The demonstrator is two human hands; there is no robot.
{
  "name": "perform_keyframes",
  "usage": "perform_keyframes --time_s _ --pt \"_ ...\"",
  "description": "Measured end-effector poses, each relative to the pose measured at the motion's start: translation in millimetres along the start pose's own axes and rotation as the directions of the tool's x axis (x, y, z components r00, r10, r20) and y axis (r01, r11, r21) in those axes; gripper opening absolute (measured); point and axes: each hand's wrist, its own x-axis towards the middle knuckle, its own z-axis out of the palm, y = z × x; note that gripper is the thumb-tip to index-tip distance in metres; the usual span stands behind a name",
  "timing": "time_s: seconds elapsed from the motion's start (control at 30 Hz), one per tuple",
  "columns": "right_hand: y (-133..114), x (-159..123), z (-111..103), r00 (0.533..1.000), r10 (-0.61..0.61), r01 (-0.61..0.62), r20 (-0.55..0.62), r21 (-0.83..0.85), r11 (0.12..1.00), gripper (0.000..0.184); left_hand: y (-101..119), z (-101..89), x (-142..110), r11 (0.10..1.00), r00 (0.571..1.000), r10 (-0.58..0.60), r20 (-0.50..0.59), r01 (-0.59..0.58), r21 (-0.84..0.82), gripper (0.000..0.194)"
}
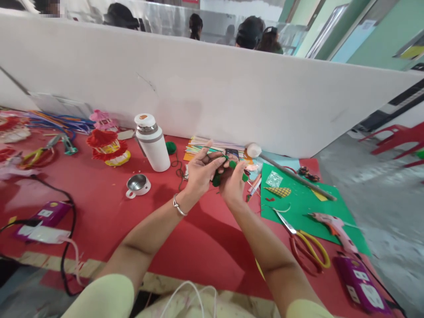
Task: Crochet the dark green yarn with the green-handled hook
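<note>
Red table (205,247), two hands (200,174) (232,190) with green craftwork (232,164)

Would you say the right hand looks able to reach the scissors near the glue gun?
Probably yes: the scissors lie uncovered to its right, though the right hand is busy holding green pieces.
</note>
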Motion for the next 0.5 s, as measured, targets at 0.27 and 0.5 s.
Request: perform_keyframes --time_s 0.27,0.5 --pt "-10.5 2.6 4.5 0.997 0.074 -0.077 0.036 0.107 0.991 0.064 14.9 -4.9 2.7 0.999 0.999 -0.022 0.038 0.02 0.041 0.082" --pt "0.1 12.5 -18.0 0.961 -0.203 0.245 0.185 -0.243 0.938 0.062 29.1 -8.9 4.6 0.971 0.966 -0.235 0.109 0.239 -0.019 0.078"
